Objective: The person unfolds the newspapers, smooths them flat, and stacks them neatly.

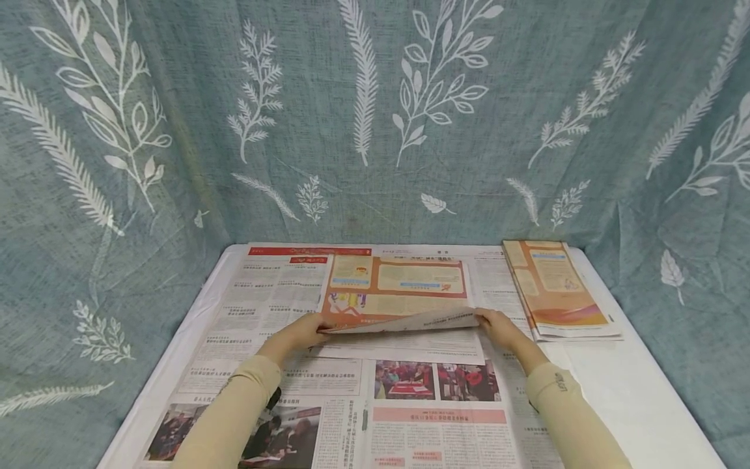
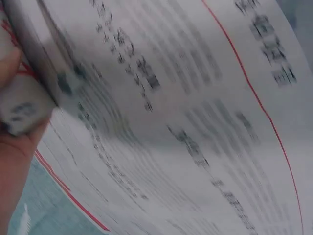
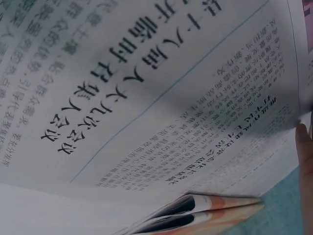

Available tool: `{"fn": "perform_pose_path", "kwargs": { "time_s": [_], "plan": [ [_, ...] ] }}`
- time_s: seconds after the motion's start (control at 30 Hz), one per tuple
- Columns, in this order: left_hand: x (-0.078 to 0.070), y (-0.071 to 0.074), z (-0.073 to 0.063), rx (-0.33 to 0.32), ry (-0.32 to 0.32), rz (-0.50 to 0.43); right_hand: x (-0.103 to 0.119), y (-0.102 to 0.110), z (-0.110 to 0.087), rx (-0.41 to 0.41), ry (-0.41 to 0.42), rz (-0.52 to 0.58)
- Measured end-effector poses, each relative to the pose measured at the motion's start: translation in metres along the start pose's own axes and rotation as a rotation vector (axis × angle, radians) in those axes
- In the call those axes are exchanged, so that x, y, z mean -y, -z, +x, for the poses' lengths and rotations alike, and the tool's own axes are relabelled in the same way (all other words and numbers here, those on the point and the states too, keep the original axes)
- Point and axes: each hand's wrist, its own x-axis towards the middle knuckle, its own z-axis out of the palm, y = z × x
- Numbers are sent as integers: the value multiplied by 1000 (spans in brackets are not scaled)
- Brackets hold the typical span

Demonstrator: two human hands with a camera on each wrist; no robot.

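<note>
A newspaper with orange printed panels [image 1: 404,286] lies in the middle of the table, its near edge lifted and curled over. My left hand [image 1: 305,329] pinches that raised edge at its left end. At the other end, my right hand [image 1: 498,327] grips the right corner. The left wrist view shows the sheet's printed underside [image 2: 186,122] bowed close to the camera, with part of the left hand [image 2: 17,166] at the frame's edge. In the right wrist view, fingers [image 3: 305,147] touch the sheet's edge; the rest of that hand is out of frame.
A folded newspaper [image 1: 562,293] lies at the back right. Large open newspaper pages [image 1: 439,423] with photos cover much of the white table [image 1: 638,404]. A teal leaf-patterned cloth [image 1: 363,195] hangs behind and at both sides.
</note>
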Motion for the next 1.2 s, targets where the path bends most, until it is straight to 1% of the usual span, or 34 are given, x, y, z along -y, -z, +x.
{"fn": "perform_pose_path", "kwargs": {
  "time_s": [0.1, 0.17, 0.23, 0.3, 0.33, 0.43, 0.53, 0.57, 0.67, 0.7, 0.77, 0.83, 0.87, 0.93, 0.97, 1.07, 1.13, 1.2],
  "plan": [
    [8, 5, -4, -47, 32, -44, -1, 1, 0, -35, -36, 13],
    [14, 6, -7, -69, 28, -48, -2, 1, -1, -54, -57, 30],
    [18, 5, -8, -88, 12, -47, -2, 0, -2, -75, -63, 43],
    [20, 3, -8, -100, -4, -40, -2, -1, -3, -93, -73, 72],
    [19, 2, -8, -103, -2, -39, -2, -2, -4, -101, -61, 84],
    [16, 2, -6, -112, 54, -64, -4, -4, -7, -122, -45, 156],
    [11, 5, -3, -135, 126, -100, -5, -8, -8, -129, -37, 192],
    [10, 6, -2, -145, 145, -113, -5, -9, -8, -141, -50, 195],
    [7, 8, 1, -196, 174, -164, -5, -11, -8, -184, -79, 170],
    [6, 8, 2, -215, 173, -189, -4, -11, -7, -204, -94, 174],
    [5, 9, 4, -264, 149, -250, -3, -10, -6, -233, -122, 162],
    [6, 8, 5, -300, 125, -325, -2, -8, -5, -239, -151, 171],
    [6, 8, 7, -304, 129, -356, -1, -8, -4, -237, -161, 176],
    [8, 5, 8, -289, 123, -398, 0, -6, -4, -218, -188, 186],
    [10, 3, 9, -279, 113, -407, 0, -6, -4, -208, -199, 192],
    [11, -2, 11, -277, 118, -377, 1, -5, -3, -193, -230, 196],
    [9, -5, 12, -306, 97, -337, 2, -4, -1, -191, -249, 189],
    [6, -7, 12, -337, 117, -312, 4, -3, 0, -191, -265, 184]
  ]
}}
